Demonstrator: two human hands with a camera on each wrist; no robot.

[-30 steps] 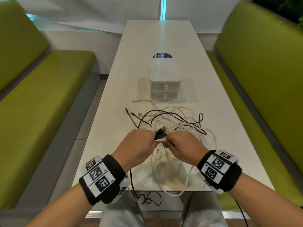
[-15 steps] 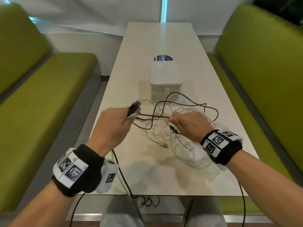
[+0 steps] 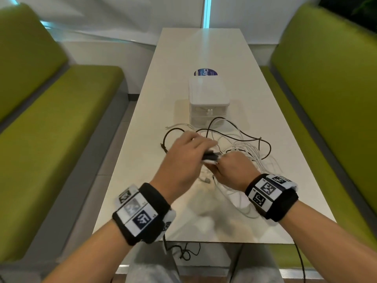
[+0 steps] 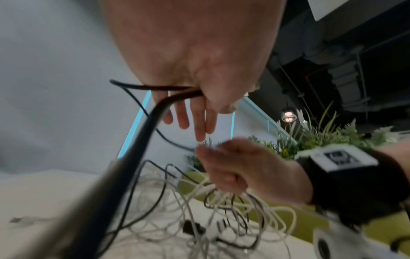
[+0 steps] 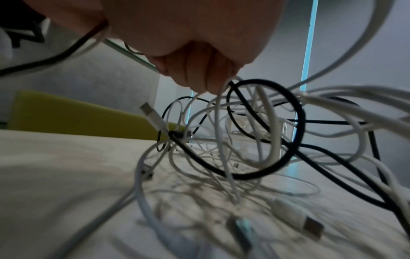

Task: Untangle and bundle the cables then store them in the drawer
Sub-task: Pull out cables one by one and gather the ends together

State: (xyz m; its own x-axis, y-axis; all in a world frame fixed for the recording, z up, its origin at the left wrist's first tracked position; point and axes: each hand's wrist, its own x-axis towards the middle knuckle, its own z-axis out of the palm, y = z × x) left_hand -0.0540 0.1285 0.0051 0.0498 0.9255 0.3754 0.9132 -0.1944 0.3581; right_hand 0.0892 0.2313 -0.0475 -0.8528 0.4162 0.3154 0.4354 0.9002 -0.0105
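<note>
Since half a second ago the left hand (image 3: 183, 158), which was held out to the left with cable ends pinched up, has swung back to the middle and now meets the right hand (image 3: 232, 168) above the tangle; the black loop has dropped lower in front of the drawer unit.

Seen from the left wrist, the left thumb presses the black cable (image 4: 142, 138) against the palm while the other fingers (image 4: 199, 121) hang fairly straight and slightly spread, their tips close above the right hand. From the head view a dark and a white strand run between the two hands, though blur hides exactly how each is gripped. The right fingers (image 5: 195, 73) are curled tight together, pinching white strands that hang down into the heap.

The tangle of cables (image 3: 246, 152), white and black, lies on the table (image 3: 142, 180) just beyond the hands, with the small white drawer unit (image 3: 208, 99) behind it, its drawers closed.

This looks like the untangling step, nothing bundled yet. The next move probably calls for drawing one cable free of the loops without tightening a knot.
</note>
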